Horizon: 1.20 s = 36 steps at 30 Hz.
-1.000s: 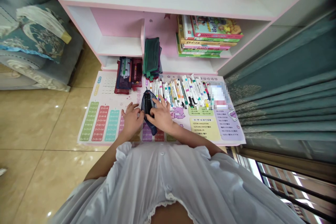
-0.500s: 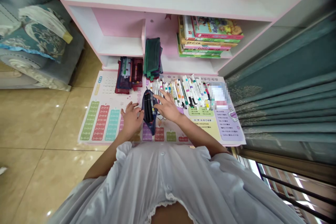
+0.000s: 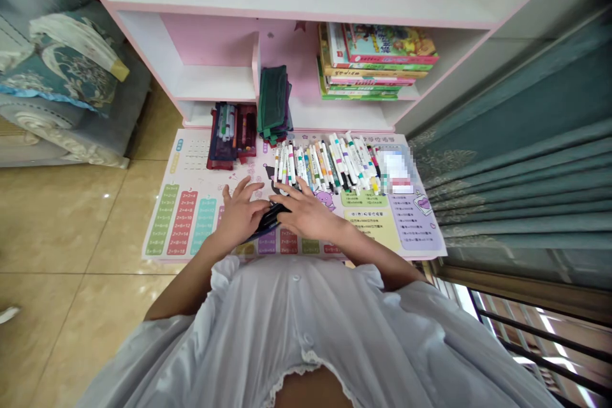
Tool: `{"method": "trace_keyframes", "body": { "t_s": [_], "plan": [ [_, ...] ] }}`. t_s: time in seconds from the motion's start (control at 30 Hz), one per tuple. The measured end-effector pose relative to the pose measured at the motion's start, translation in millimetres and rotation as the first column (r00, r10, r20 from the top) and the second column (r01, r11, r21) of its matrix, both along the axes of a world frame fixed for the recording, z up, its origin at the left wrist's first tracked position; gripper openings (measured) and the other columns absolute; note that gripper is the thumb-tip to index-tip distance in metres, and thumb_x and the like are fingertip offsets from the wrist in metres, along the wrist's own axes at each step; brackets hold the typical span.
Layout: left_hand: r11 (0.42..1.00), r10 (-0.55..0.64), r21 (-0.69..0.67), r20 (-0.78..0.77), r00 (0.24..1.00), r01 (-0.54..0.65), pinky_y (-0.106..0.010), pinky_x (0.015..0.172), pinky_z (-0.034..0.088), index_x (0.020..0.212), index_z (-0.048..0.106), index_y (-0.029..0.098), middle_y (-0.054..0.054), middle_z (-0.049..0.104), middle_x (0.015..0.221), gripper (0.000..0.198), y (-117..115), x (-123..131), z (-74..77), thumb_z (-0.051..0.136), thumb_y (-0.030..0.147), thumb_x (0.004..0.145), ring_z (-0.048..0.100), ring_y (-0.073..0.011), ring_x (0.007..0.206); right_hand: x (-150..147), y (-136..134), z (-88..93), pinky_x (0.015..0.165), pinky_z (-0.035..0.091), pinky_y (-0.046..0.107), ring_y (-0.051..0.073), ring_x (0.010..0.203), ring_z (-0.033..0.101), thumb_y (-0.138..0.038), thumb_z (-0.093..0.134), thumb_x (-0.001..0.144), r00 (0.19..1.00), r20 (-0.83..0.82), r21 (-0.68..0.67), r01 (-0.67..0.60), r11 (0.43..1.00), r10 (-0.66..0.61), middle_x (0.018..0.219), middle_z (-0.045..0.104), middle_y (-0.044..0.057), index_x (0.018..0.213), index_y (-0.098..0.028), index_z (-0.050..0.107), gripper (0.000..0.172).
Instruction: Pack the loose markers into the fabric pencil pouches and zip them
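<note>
A dark blue pencil pouch (image 3: 258, 233) with black pens (image 3: 270, 214) in it lies low on the desk, turned at a slant between my hands. My left hand (image 3: 240, 211) rests at its left side, fingers spread and thumb against the pens. Over its right end lies my right hand (image 3: 306, 211), fingers stretched out and touching the pens. My hands cover much of the pouch. Just beyond them is a row of white markers (image 3: 329, 162) with coloured caps.
Filled mesh pouches (image 3: 224, 137) lie at the back left, beside a stack of green and dark pouches (image 3: 274, 102). Books (image 3: 377, 67) are piled on the shelf. A blurred-out item (image 3: 398, 172) lies right of the markers. A curtain (image 3: 516, 159) hangs at the right.
The pouch has turned from nearly upright in view to a slant and come closer to my body. Both hands have moved closer together, onto the pouch and pens.
</note>
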<state>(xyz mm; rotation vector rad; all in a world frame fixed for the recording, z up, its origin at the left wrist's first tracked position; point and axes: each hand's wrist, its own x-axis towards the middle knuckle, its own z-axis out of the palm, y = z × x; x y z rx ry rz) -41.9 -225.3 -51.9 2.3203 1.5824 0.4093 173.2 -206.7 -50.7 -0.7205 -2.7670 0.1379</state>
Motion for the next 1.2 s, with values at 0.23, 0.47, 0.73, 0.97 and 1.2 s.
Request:
{"method": "trace_keyframes", "body": {
  "t_s": [0.23,0.47,0.73,0.97,1.2],
  "plan": [
    [0.993,-0.118,-0.029,-0.055,0.991,0.117,-0.070,0.111,0.011,0.091,0.075,0.032,-0.005,0.054,0.138,0.028,11.0,19.7,-20.6,0.050,0.021,0.090,0.028,-0.0342,0.143,13.6,-6.6,-29.1,0.114,0.021,0.058,0.021,0.095,0.062,-0.023,0.061,0.090,0.993,0.012,-0.069,0.120,0.990,-0.119,0.104,0.070,0.006,0.088,-0.021,0.071,0.010],
    [0.990,-0.120,-0.077,-0.054,0.991,0.115,-0.071,0.111,0.011,0.090,0.075,0.029,-0.006,0.056,0.137,0.025,14.7,20.3,-17.2,0.050,0.033,0.093,0.031,-0.0344,0.142,17.9,-10.3,-44.5,0.112,0.022,0.048,0.019,0.091,0.060,-0.029,0.059,0.092,0.980,-0.002,-0.066,0.198,0.978,-0.198,0.097,0.070,0.003,0.087,-0.021,0.069,0.014],
    [0.989,-0.042,-0.141,-0.039,0.998,0.036,-0.069,0.114,0.007,0.095,0.073,0.029,-0.009,0.054,0.141,0.040,10.3,-20.3,-27.4,0.078,0.055,0.066,0.033,-0.0383,0.140,27.8,-11.0,-46.9,0.102,0.027,0.042,0.019,0.089,0.058,-0.030,0.059,0.092,0.943,-0.034,-0.115,0.325,0.939,-0.330,0.095,0.069,0.004,0.085,-0.021,0.070,0.017],
    [0.991,0.076,-0.119,0.056,0.996,-0.068,-0.065,0.115,0.013,0.082,0.072,0.027,-0.005,0.060,0.134,0.016,9.7,-19.0,-35.7,0.075,0.040,0.073,0.039,-0.0332,0.138,30.3,-5.6,-38.7,0.102,0.027,0.043,0.022,0.091,0.059,-0.031,0.062,0.090,0.923,0.009,-0.129,0.382,0.915,-0.384,0.097,0.068,0.006,0.088,-0.019,0.067,0.013],
    [0.966,0.229,-0.168,0.218,0.949,-0.194,-0.055,0.114,0.030,0.075,0.070,0.023,-0.006,0.064,0.128,0.019,16.9,-15.0,-48.0,0.072,0.042,0.074,0.043,-0.0299,0.136,16.7,4.2,-26.3,0.106,0.028,0.047,0.026,0.101,0.059,-0.036,0.067,0.086,0.929,0.027,-0.162,0.367,0.916,-0.368,0.108,0.067,0.010,0.104,-0.018,0.063,0.026]
  ]
}}
